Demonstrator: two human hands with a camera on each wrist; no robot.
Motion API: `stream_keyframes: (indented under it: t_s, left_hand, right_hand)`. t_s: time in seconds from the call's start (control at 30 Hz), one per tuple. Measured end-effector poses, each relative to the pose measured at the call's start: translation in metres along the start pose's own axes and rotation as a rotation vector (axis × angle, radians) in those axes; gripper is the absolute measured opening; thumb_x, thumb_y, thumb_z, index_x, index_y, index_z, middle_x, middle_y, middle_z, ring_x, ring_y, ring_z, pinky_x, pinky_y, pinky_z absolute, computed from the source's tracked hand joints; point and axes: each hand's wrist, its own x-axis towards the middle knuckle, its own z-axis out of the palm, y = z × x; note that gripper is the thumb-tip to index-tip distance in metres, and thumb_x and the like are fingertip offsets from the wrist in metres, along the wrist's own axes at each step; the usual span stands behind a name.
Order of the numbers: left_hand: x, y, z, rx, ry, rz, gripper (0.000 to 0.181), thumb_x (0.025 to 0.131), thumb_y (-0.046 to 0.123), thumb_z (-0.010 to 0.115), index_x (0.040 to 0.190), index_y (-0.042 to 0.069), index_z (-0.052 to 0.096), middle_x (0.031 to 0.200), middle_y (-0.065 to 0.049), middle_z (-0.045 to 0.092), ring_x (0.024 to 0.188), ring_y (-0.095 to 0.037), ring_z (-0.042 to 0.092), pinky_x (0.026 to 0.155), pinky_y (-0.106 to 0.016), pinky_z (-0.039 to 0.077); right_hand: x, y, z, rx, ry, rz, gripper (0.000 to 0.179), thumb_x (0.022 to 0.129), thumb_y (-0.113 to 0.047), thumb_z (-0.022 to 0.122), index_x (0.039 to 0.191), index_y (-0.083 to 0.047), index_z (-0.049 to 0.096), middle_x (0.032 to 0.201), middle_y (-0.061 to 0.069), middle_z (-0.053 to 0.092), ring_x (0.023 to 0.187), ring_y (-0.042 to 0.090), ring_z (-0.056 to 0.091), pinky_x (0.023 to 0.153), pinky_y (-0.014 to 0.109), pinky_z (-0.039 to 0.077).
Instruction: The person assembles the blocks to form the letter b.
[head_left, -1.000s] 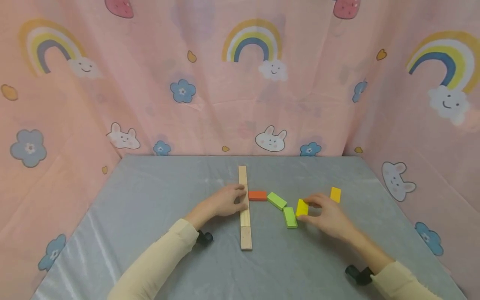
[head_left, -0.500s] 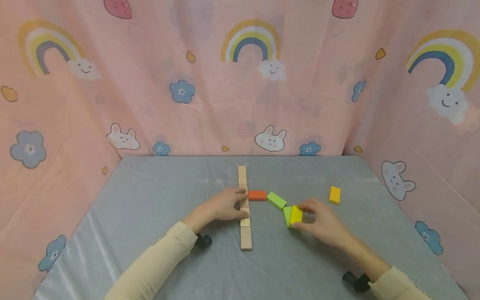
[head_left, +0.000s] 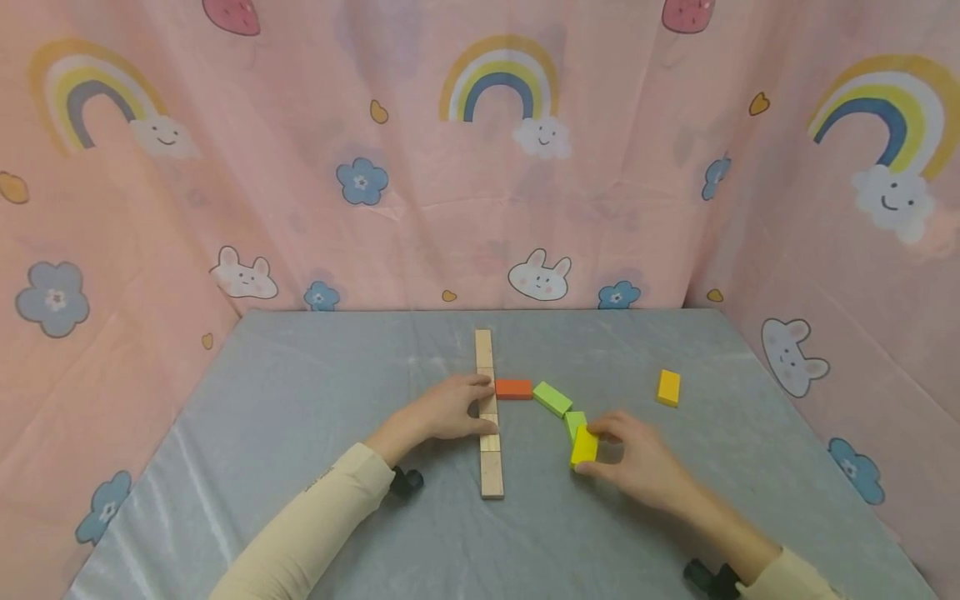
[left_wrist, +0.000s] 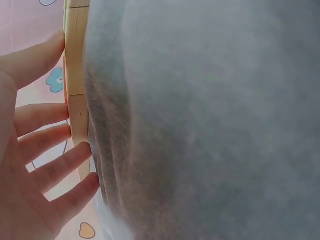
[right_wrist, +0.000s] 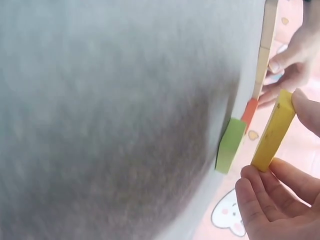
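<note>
My right hand (head_left: 648,462) pinches a yellow wooden block (head_left: 584,447) by its ends between thumb and fingers. In the head view this block overlaps the lower green block (head_left: 574,422); the right wrist view shows it held up off the cloth. From there a second green block (head_left: 552,399) and a red-orange block (head_left: 514,389) lead left in a curve to a straight row of plain wooden blocks (head_left: 491,475). My left hand (head_left: 442,410) rests its fingertips on the middle of that row, fingers spread and fairly straight in the left wrist view.
A second yellow block (head_left: 669,388) lies alone to the right, beyond the right hand. Grey cloth covers the table (head_left: 337,358). A pink patterned curtain (head_left: 420,233) hangs along its back and sides.
My right hand has carried the yellow block left and toward me, over the lower green block and down to its near end. The left hand has shifted slightly along the row.
</note>
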Motion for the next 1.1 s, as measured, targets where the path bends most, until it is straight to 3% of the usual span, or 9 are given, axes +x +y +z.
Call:
stream_keyframes:
  t_s: [0.47,0.87,1.1]
  left_hand:
    - [0.003,-0.001,0.000,0.018,0.004,0.017,0.072,0.092,0.051,0.071,0.148,0.009,0.054,0.157,-0.007,0.044,0.144,-0.030,0.041,0.116,-0.045,0.037]
    - [0.003,-0.003,0.003,0.021,0.010,0.010,0.073,0.092,0.052,0.071,0.149,0.010,0.053,0.157,-0.007,0.044,0.144,-0.030,0.040,0.116,-0.045,0.036]
    - [0.002,0.000,0.002,0.023,0.011,0.007,0.073,0.091,0.052,0.072,0.148,0.009,0.054,0.157,-0.007,0.045,0.144,-0.031,0.041,0.115,-0.045,0.037]
  right_hand:
    - [-0.007,-0.009,0.009,-0.033,-0.092,0.050,0.056,0.076,-0.047,0.089,0.114,-0.010,0.073,0.109,-0.002,0.064,0.100,0.016,0.059,0.092,0.046,0.052]
    - [-0.013,-0.012,0.018,-0.135,-0.098,-0.014,0.054,0.074,-0.045,0.090,0.111,-0.009,0.074,0.100,-0.007,0.060,0.088,0.010,0.054,0.079,0.036,0.052]
    - [-0.014,-0.009,0.013,-0.130,-0.173,-0.050,0.059,0.073,-0.042,0.091,0.117,-0.007,0.073,0.110,-0.004,0.062,0.098,0.014,0.059,0.087,0.043,0.053]
